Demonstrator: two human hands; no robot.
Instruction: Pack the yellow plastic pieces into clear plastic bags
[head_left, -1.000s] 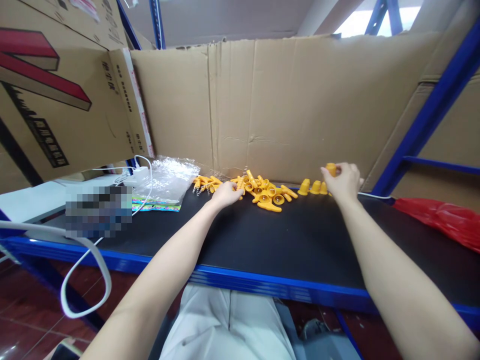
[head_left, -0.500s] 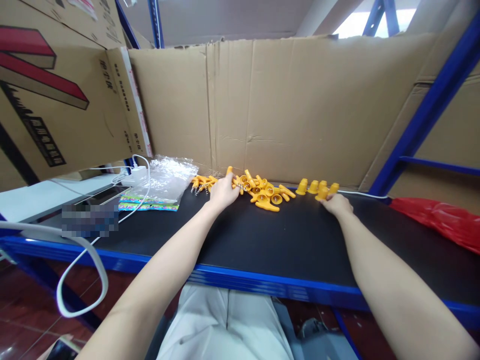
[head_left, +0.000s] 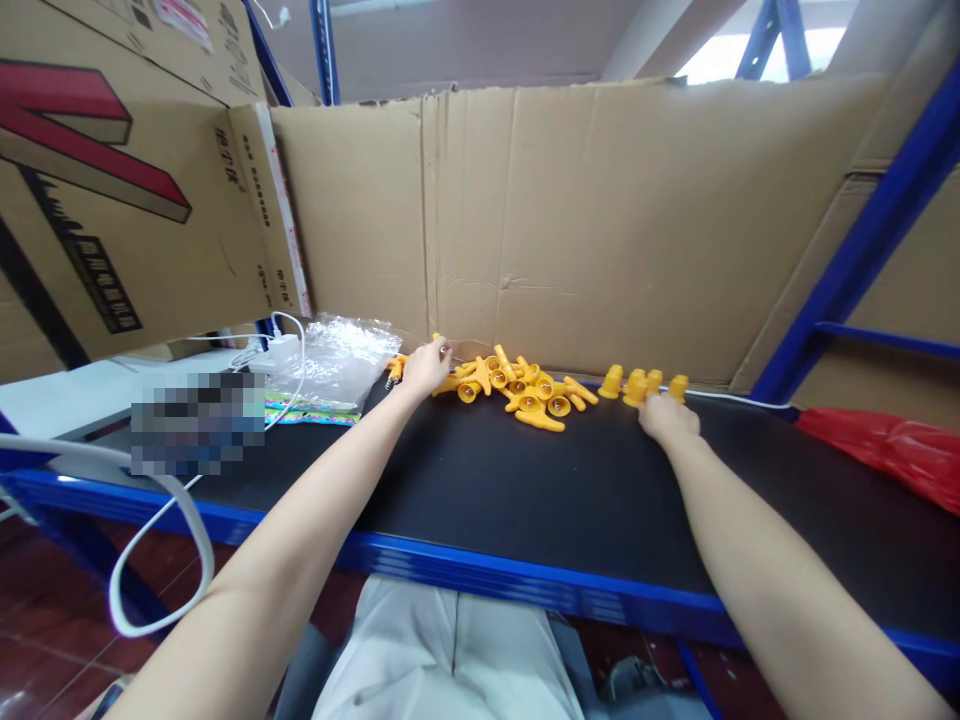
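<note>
Several things sit at the left end first: printed carton (head_left: 225,240) at upper left, looped white cable (head_left: 196,525) drooping past the blue front rail (head_left: 525,580), then clear plastic bag (head_left: 337,365) lying on colourful packets (head_left: 322,415), off to the side, probably to free the middle for handling. Right of the bag, yellow coil pieces (head_left: 394,372) with metal spirals poke out, partly covered by the left hand (head_left: 426,368), whose fingers are bent inward and seem to pinch a yellow-handled piece (head_left: 436,338), tip showing above them; rest of the grip hidden. Just right of it, heap of yellow parts (head_left: 531,373) on the black tabletop (head_left: 510,490), cups tipped over, handles jumbled between; looks unsorted, near the cardboard panel (head_left: 600,230), which likely stops parts rolling off the back. One handle (head_left: 541,421) lies flat at the heap's near edge. Further right, at least four yellow cups (head_left: 612,381) stand mouth-down apart from the heap, wide rim below, presumably for steadiness. Right hand (head_left: 670,418) is at their near side, touching or just beside a cup; fingertips hidden, so spread or pinching, cannot tell. Last, thin white cord (head_left: 742,400) and red plastic bag (head_left: 877,445), clear of the hands
</note>
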